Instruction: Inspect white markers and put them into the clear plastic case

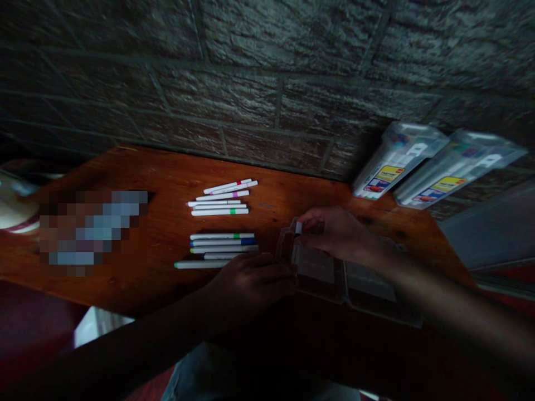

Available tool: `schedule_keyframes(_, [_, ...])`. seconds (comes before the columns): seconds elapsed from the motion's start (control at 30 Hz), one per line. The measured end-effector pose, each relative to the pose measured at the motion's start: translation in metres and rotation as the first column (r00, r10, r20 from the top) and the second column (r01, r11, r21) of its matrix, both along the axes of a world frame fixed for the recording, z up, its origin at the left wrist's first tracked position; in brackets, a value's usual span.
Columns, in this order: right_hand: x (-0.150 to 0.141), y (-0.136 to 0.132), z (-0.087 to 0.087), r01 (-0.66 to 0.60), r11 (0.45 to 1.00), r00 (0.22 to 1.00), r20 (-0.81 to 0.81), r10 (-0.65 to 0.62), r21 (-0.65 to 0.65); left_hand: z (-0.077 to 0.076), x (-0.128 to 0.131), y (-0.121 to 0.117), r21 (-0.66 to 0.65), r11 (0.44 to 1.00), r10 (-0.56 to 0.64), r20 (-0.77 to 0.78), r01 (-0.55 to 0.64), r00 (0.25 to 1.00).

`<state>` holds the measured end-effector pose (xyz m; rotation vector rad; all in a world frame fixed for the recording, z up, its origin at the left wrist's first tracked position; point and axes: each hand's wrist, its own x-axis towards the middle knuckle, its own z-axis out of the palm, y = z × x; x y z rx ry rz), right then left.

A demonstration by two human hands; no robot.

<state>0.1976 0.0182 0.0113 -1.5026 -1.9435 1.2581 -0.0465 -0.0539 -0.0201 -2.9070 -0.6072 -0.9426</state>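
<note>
A clear plastic case (pixel 346 278) lies unfolded on the wooden table, its two halves side by side. My right hand (pixel 334 231) is over the case's far left part, fingers pinched on a white marker (pixel 298 228) of which only a short end shows. At the case's left edge, my left hand (pixel 259 278) grips the rim with its fingertips; the dim light hides part of the fingers. Just left of the case lies a row of white markers (pixel 222 243) with green, blue and dark ends. Farther back is a second group of white markers (pixel 221 206) with red, pink, purple and green bands.
Two filled marker cases (pixel 387 161) (pixel 447 175) stand at the back right against the brick wall (pixel 251 100). A blurred-out object (pixel 100 228) lies on the left of the table (pixel 159 167). A pale rounded object (pixel 16 206) is at the far left edge.
</note>
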Motion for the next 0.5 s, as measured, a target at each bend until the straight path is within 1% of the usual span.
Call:
schedule_keyframes(0.07, [0.001, 0.002, -0.002, -0.016, 1.000, 1.000, 0.011, 0.016, 0.004, -0.001, 0.000, 0.001, 0.009, 1.000, 0.003, -0.017, -0.003, 1.000])
schedule_keyframes(0.2, [0.003, 0.003, -0.007, -0.012, 1.000, 1.000, 0.009, 0.012, 0.025, -0.003, 0.003, -0.003, 0.024, 0.999, 0.023, 0.009, -0.023, 1.000])
schedule_keyframes(0.3, [0.002, 0.000, -0.003, 0.024, 0.998, 1.000, -0.013, -0.023, 0.065, -0.002, 0.005, -0.008, 0.008, 0.999, 0.044, 0.053, -0.044, 0.998])
schedule_keyframes(0.37, [0.001, -0.002, 0.007, 0.081, 0.995, 0.997, -0.016, -0.080, 0.063, 0.004, 0.004, -0.005, -0.020, 0.998, 0.063, 0.084, -0.062, 0.994])
schedule_keyframes(0.43, [0.002, -0.003, 0.018, 0.143, 0.988, 0.989, -0.040, -0.141, 0.058, 0.016, -0.002, 0.006, -0.074, 0.995, 0.078, 0.069, -0.072, 0.995])
schedule_keyframes(0.47, [0.003, -0.003, 0.023, 0.163, 0.984, 0.985, -0.073, -0.158, 0.065, 0.024, -0.008, 0.013, -0.124, 0.988, 0.101, 0.042, -0.095, 0.994])
schedule_keyframes(0.5, [0.004, -0.003, 0.027, 0.188, 0.979, 0.977, -0.117, -0.179, 0.075, 0.033, -0.015, 0.022, -0.173, 0.970, 0.173, -0.007, -0.171, 0.985])
